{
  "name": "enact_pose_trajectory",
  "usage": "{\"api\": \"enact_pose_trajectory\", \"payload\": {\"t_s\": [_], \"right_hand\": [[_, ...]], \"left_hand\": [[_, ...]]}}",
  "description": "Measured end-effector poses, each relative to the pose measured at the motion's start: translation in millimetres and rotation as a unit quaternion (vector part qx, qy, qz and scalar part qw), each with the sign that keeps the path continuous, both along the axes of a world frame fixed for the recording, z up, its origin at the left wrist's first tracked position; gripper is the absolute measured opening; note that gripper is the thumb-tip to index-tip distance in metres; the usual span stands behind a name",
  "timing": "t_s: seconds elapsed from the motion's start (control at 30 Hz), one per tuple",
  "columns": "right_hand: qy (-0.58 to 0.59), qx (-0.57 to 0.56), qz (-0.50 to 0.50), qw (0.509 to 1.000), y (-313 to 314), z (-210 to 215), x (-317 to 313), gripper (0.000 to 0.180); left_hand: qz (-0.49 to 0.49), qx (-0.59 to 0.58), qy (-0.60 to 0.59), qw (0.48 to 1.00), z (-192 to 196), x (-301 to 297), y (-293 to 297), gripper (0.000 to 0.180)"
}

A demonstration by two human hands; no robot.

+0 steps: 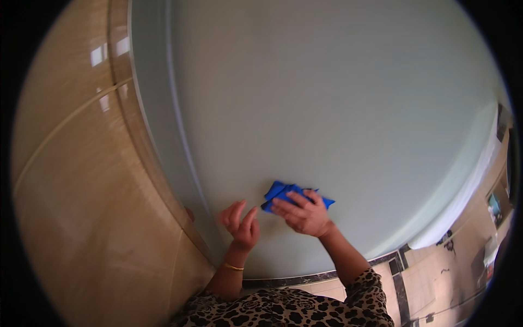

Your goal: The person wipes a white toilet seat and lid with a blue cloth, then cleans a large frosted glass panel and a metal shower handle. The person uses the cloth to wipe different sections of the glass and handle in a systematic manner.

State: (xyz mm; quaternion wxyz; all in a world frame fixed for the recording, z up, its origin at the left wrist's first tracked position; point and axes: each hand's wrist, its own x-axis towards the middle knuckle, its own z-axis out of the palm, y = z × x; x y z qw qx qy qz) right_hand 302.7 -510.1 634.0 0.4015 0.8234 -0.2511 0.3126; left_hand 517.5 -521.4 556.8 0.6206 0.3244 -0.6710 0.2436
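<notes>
A crumpled blue cloth (279, 191) lies against a large pale grey-green panel (327, 98) that looks like frosted glass. Over the cloth is my right hand (308, 215), its fingers spread across the folds and pressing it to the surface. Parts of the cloth stick out past the fingertips and beside the knuckles. To the left of it, my left hand (242, 224) is raised near the panel with bent fingers apart and nothing in them. A thin gold bracelet (233, 267) circles that wrist.
Glossy beige tiled wall (98, 180) runs along the left, beside the panel's framed edge (177, 103). Below is a beige tiled floor (436, 283) with dark border strips (401, 289). At the right, something white (455, 210) hangs along the panel's edge, near small blurred objects.
</notes>
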Motion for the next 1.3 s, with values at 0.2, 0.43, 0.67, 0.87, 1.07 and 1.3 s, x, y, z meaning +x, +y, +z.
{"api": "enact_pose_trajectory", "payload": {"t_s": [0.2, 0.43, 0.67, 0.87, 1.07, 1.3], "right_hand": [[-0.172, -0.058, -0.001, 0.983, -12, 106, 32, 0.048], [-0.046, -0.002, 0.020, 0.999, -18, 88, 102, 0.046], [0.262, -0.011, 0.023, 0.965, -27, -79, 97, 0.039], [0.086, 0.080, 0.102, 0.988, -10, -91, 7, 0.036], [-0.193, -0.080, -0.040, 0.977, -6, -29, -65, 0.033], [-0.424, -0.109, -0.095, 0.894, -15, 23, -20, 0.039]], "left_hand": [[-0.019, -0.012, 0.034, 0.999, 2, 3, 4, 0.030], [-0.054, -0.061, 0.048, 0.996, 20, -1, 33, 0.026], [-0.051, -0.030, 0.010, 0.998, 32, 10, 34, 0.022], [0.015, 0.037, -0.016, 0.999, 23, 1, 15, 0.024], [0.113, 0.013, -0.081, 0.990, -25, -1, -14, 0.031], [0.096, -0.049, -0.103, 0.989, -42, 2, -26, 0.027]]}}
